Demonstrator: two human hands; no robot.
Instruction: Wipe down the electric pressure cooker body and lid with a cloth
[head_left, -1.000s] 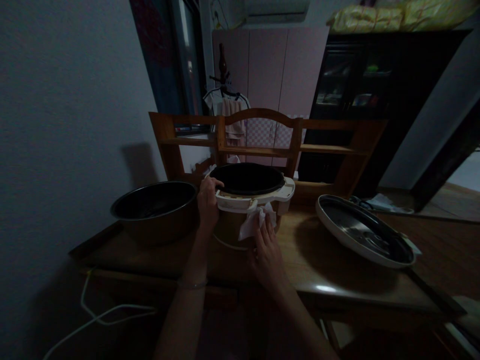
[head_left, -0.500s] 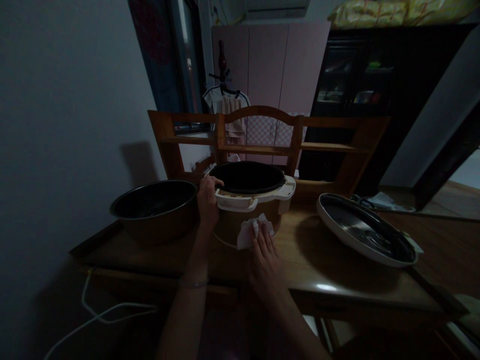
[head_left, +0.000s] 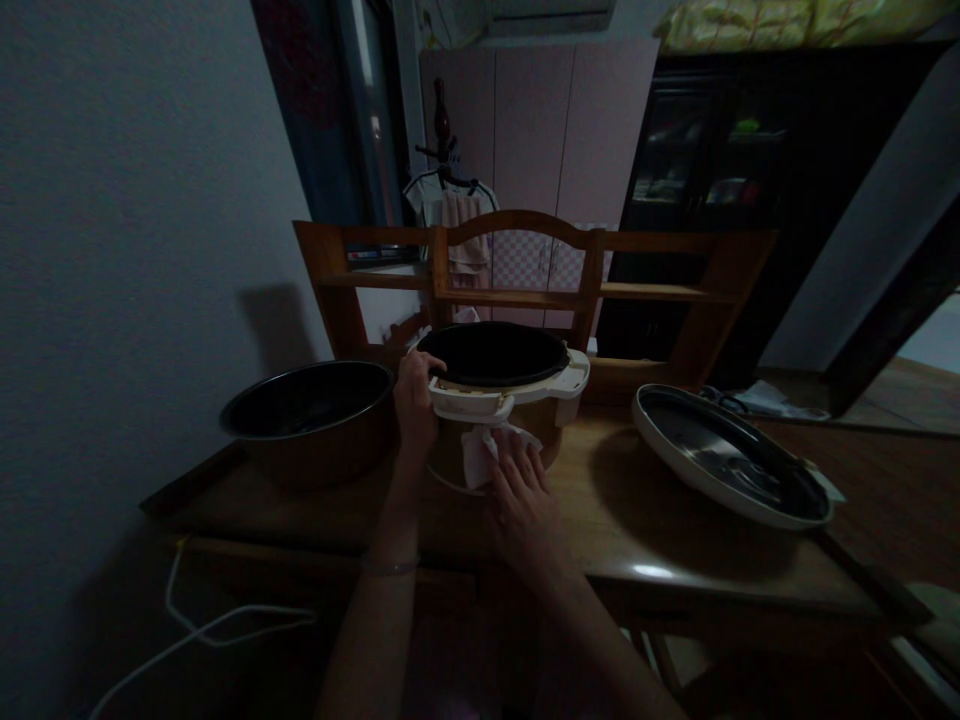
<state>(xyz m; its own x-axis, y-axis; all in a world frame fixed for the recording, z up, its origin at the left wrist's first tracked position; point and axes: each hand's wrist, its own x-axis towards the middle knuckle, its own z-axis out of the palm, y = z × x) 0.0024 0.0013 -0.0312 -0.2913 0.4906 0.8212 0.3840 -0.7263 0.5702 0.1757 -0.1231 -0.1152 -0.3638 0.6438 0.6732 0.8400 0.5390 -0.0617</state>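
A rice cooker body (head_left: pixel 448 436) with a white rim and a dark, open inside stands in the middle of the wooden desk. My left hand (head_left: pixel 416 392) is closed over the left side of its rim, thumb towards the opening. Under the front of the rim, my right hand (head_left: pixel 521 490) presses a crumpled white tissue (head_left: pixel 475 456) against the cooker's outer wall, fingers together over it. To the left sits the dark inner pot (head_left: pixel 315 440), close by my left hand. The round lid (head_left: pixel 731 455) lies on the right with its metal underside up.
The wooden desk (head_left: pixel 600 510) has a raised shelf rack (head_left: pixel 517 298) along its back. A wall (head_left: pixel 150 250) borders the left side. A white cable (head_left: pixel 225 625) hangs below the desk's left front edge.
My right hand and the tissue have shifted slightly left and up along the cooker's wall. My left hand keeps its place on the rim.
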